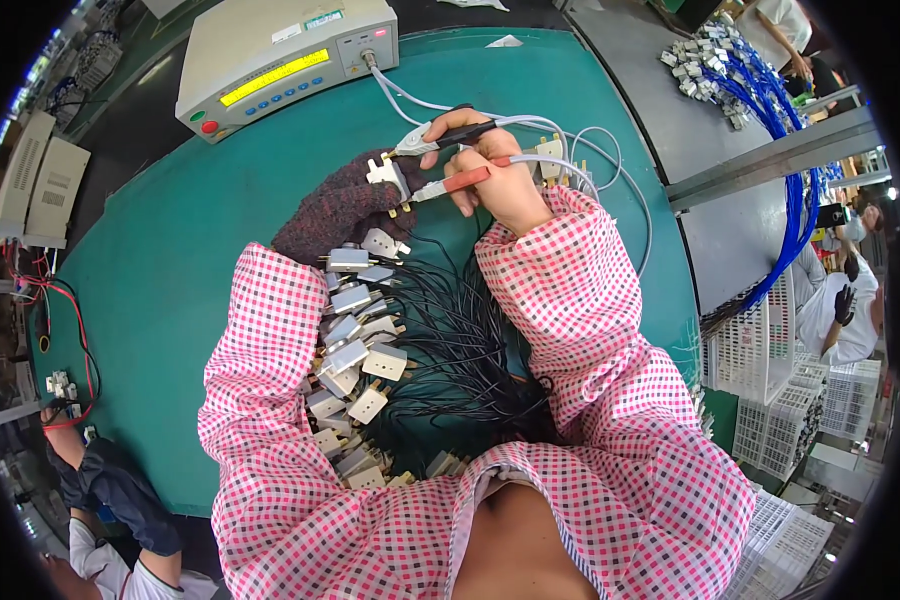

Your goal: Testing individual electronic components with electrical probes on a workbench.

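Note:
My left hand (342,203), in a dark knitted glove, grips a white plug (390,178) with brass pins at the green table's upper middle. In my bare right hand (508,188) are two test leads: one with a black grip (462,134), one with a red grip (466,180). Their pale tips reach to the plug's pins; the exact contact is too small to tell. Below my hands lies a pile of white plugs (384,362) with black cords (475,345) between my forearms. More white plugs (548,152) sit just beyond my right hand.
A bench tester (288,62) with a lit yellow display stands at the back left; grey cables (400,100) run from it. At right are a grey bench (715,235), a metal rail (770,160), blue-corded plugs (710,65) and white crates (750,350). Other people work on both sides.

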